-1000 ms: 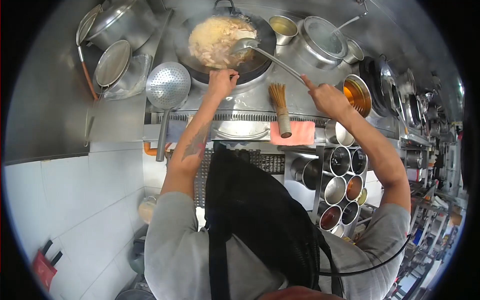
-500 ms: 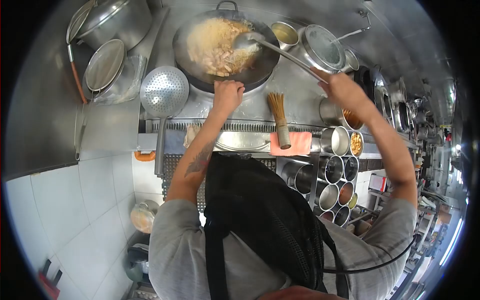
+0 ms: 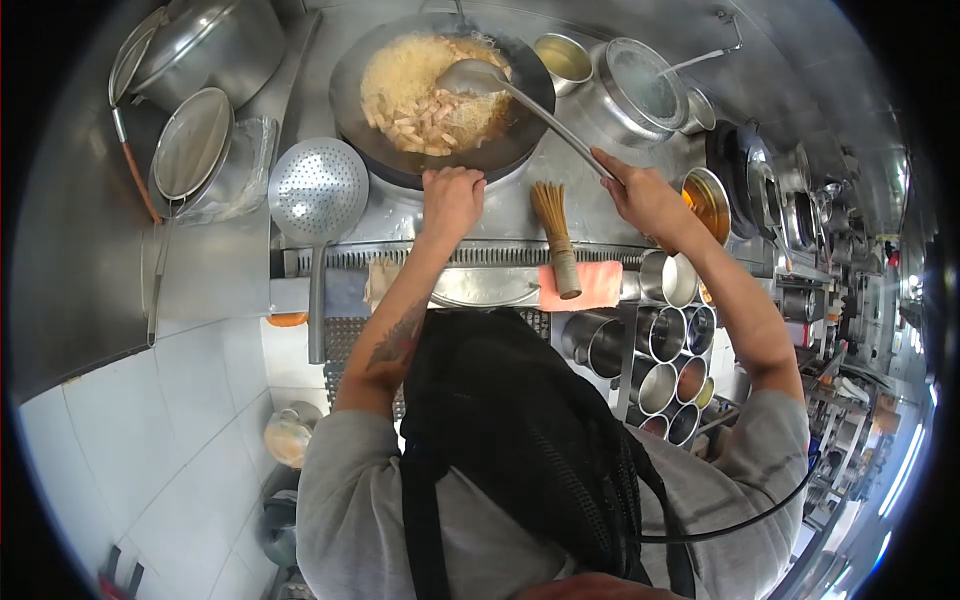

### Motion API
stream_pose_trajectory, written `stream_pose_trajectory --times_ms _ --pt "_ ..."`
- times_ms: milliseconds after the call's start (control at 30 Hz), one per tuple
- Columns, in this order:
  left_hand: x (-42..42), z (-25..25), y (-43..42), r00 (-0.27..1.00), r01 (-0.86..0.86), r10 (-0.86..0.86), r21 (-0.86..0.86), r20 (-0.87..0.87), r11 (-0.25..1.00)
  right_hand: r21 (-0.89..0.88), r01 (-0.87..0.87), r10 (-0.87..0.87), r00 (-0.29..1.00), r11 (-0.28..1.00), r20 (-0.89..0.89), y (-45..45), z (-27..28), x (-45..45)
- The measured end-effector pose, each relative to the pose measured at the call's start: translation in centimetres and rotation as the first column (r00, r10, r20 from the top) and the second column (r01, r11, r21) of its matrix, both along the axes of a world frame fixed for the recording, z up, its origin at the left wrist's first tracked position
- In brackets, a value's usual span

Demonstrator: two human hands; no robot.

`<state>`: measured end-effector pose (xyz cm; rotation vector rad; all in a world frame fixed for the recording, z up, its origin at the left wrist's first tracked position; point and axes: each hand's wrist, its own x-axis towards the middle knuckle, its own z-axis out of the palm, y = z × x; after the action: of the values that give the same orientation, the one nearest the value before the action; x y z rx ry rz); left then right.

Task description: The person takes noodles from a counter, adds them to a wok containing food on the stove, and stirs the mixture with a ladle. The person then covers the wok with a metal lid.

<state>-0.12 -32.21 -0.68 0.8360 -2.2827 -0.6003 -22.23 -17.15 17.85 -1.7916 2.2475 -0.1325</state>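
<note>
A dark wok (image 3: 350, 125) sits on the range at the top of the view. In it is a heap of pale noodles or shreds (image 3: 400, 70) with chunky light pieces (image 3: 425, 125). My left hand (image 3: 452, 205) is closed at the wok's near rim; the part it grips is under my fingers. My right hand (image 3: 645, 203) is wrapped round the long handle of a ladle (image 3: 545, 115). The ladle's bowl lies on the food, right of the wok's middle. Below the wok, a bamboo wok brush (image 3: 562, 250) rests with its handle on a pink cloth (image 3: 600, 285).
A perforated skimmer (image 3: 318, 195) lies left of the wok. Strainers (image 3: 193, 145) and a large pot (image 3: 210, 55) stand farther left. To the right are a pot of yellowish liquid (image 3: 563, 60), a pot under a water spout (image 3: 645, 90) and several metal seasoning containers (image 3: 660, 335).
The ladle's bowl has moved left over the food, and my right hand has come left and slightly down with it. My left hand stays at the wok's rim. The view has shifted slightly.
</note>
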Motion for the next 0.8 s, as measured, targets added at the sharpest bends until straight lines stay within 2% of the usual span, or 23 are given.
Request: stream_pose_trajectory --times_ms 67,167,233,267,400,467,533,600,633,667,733,800 --pt "-0.1 -0.2 0.0 1.0 -0.002 0.002 0.0 -0.01 1.0 -0.042 -0.009 0.01 1.0 0.999 0.021 -0.1 0.1 -0.4" --pt "-0.1 -0.3 0.1 1.0 -0.007 0.007 0.006 -0.013 1.0 0.047 0.084 -0.088 0.993 0.995 0.084 -0.2 0.7 -0.6" --pt "-0.3 0.2 -0.4 1.0 -0.01 0.01 0.01 -0.009 1.0 -0.099 -0.025 0.029 0.999 0.995 0.034 0.0 0.3 -1.8" --pt "-0.3 0.3 -0.4 1.0 -0.009 0.008 0.01 0.009 1.0 -0.099 -0.03 0.033 0.999 0.995 0.032 0.0 -0.3 -1.8" --pt "0.0 0.4 -0.1 1.0 0.008 -0.008 0.039 0.018 0.999 -0.032 0.115 -0.116 0.993 0.993 -0.035 0.6 -2.4 0.7" --pt "0.1 0.6 0.1 0.999 0.007 -0.008 0.043 0.038 0.999 -0.124 0.147 -0.135 0.986 0.981 0.097 0.4 -1.6 1.1" --pt "0.0 0.7 0.0 0.998 0.014 -0.017 0.045 0.061 0.999 -0.202 0.158 -0.131 0.981 0.967 0.142 0.9 -5.0 1.2" --pt "-0.1 0.7 -0.1 0.997 0.002 -0.006 0.05 0.076 0.999 -0.094 0.295 -0.284 0.951 0.951 0.119 1.0 -8.1 2.7" --pt "-0.1 0.5 -0.1 0.996 0.013 -0.016 0.042 0.088 0.999 -0.182 0.262 -0.242 0.962 0.948 0.127 1.0 -8.9 3.0" --pt "-0.1 0.3 0.0 0.998 0.013 -0.016 0.046 0.057 0.999 -0.189 0.275 -0.251 0.958 0.943 0.141 1.1 -9.5 3.1" --pt "-0.1 0.4 0.0 0.999 0.025 -0.027 0.036 0.038 0.999 -0.087 0.302 -0.29 0.948 0.949 0.133 0.8 -8.9 4.0" --pt "-0.2 0.6 0.0 0.999 0.01 -0.011 0.038 0.049 0.999 -0.138 0.308 -0.284 0.944 0.941 0.168 0.5 -8.5 3.7"
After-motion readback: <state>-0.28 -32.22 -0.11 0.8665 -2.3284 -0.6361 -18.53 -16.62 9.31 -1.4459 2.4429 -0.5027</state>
